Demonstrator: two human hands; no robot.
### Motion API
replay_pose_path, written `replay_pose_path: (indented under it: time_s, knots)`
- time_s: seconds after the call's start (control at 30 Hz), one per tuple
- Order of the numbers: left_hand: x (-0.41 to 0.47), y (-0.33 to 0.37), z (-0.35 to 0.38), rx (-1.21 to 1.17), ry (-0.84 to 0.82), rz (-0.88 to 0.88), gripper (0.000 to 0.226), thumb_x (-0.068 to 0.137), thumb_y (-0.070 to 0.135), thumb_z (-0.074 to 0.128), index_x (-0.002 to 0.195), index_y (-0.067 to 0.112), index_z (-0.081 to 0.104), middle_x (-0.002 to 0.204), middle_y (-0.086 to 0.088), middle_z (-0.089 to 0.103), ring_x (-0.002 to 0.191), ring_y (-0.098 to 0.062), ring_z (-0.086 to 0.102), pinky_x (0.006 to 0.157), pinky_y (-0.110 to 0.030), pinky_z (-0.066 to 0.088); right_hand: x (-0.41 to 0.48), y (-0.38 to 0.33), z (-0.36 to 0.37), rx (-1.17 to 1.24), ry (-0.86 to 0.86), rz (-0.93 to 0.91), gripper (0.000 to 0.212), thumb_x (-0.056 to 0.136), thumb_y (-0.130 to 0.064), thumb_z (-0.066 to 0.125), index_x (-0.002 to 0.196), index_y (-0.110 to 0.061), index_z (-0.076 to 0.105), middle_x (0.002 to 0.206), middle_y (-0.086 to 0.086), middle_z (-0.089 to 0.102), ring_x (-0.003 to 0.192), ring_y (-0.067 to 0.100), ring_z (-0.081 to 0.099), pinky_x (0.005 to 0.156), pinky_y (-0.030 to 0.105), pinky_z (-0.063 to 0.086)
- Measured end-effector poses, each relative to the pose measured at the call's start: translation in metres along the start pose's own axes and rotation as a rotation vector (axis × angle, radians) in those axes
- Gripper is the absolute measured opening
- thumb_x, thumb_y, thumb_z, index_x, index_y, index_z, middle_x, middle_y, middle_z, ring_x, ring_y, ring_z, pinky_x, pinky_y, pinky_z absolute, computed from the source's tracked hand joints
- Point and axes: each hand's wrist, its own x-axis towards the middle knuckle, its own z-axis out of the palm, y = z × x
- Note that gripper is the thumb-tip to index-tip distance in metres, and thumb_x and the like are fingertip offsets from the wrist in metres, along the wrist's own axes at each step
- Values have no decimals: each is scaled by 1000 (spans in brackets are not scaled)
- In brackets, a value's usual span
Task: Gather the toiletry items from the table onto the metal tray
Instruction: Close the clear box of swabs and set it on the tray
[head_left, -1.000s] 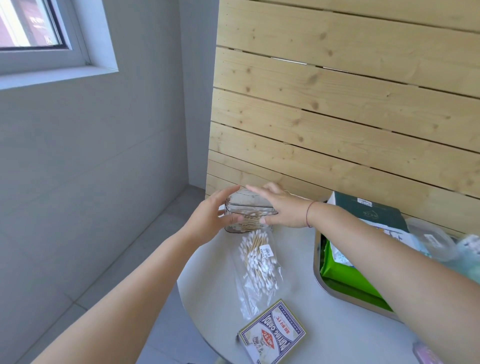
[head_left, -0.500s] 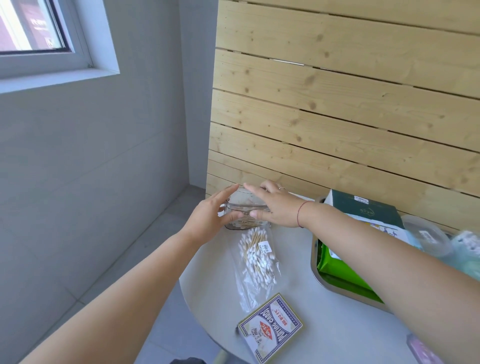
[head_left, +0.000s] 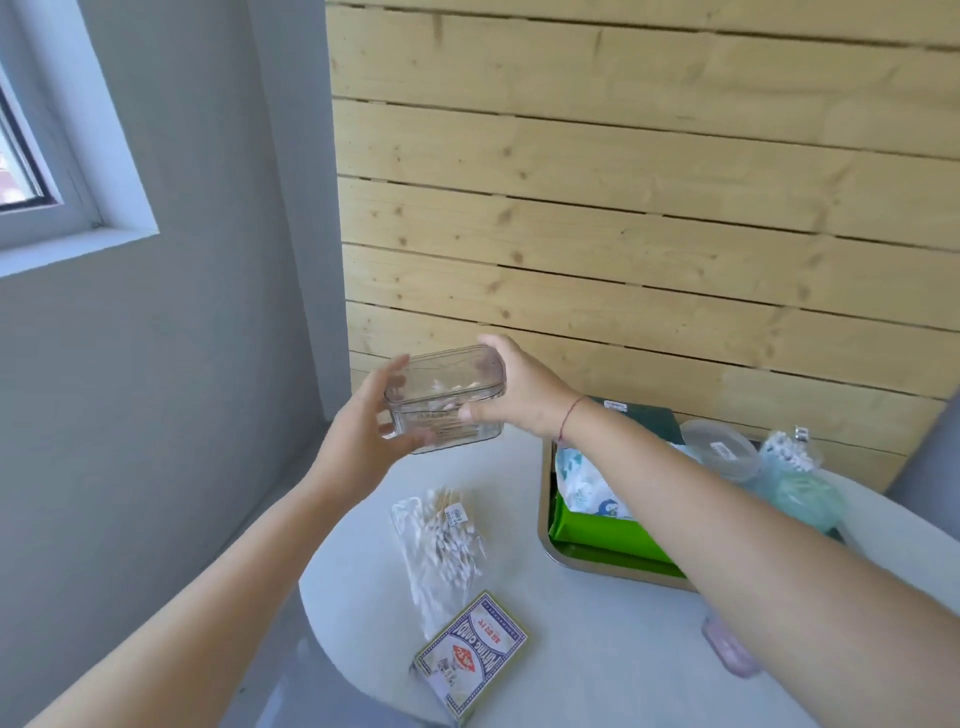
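I am gripping the clear rectangular plastic box (head_left: 445, 397) mid-frame between my left hand (head_left: 358, 447) and right hand (head_left: 519, 389), above the round white table (head_left: 597, 649); the rectangular metal tray (head_left: 545, 540) is sitting right of centre

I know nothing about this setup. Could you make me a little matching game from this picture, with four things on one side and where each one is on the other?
Things:
1. clear box
2. bag of cotton swabs
3. pack of playing cards
4. green packet

Places:
A. inside the metal tray
B. held in the air by the left hand and right hand
C. at the edge of the table nearest the camera
D. lying on the table just beyond the cards

Pairs: 1-B, 2-D, 3-C, 4-A
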Motion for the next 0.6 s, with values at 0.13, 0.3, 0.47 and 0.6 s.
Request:
replay_pose_path:
  time_s: [0.13, 0.3, 0.47, 0.6]
  knots:
    - [-10, 74, 17, -24, -93, 143, 74, 73, 18, 79, 135, 32, 40, 124, 10, 44, 104, -1, 52, 82, -10, 46, -77, -7, -81, -102, 16, -21, 85, 68, -23, 82, 140, -26, 36, 135, -2, 51, 120, 10, 50, 101, 25, 37]
    - [-16, 152, 85, -45, -262, 274, 70, 75, 17, 77, 136, 26, 43, 130, 2, 41, 111, -11, 49, 94, -23, 47, -170, 17, -148, -123, 254, 107, 80, 61, -27, 85, 131, -30, 46, 127, -7, 54, 116, 11, 54, 103, 32, 41]
    - [-23, 198, 174, 217, -499, 335, 61, 84, 5, 60, 140, 13, 40, 149, -6, 27, 121, -27, 47, 93, -21, 37, -233, 77, -152, -176, 478, 269, 74, 57, -30, 85, 120, -30, 47, 114, -8, 58, 104, 17, 61, 88, 30, 46]
    - [-30, 202, 218, 355, -642, 312, 66, 81, -8, 42, 143, 16, 38, 152, -5, 31, 138, -29, 29, 113, -35, 27, -246, 120, -128, -116, 580, 365, 70, 59, -26, 83, 120, -24, 48, 106, -7, 59, 103, 16, 58, 85, 30, 45]
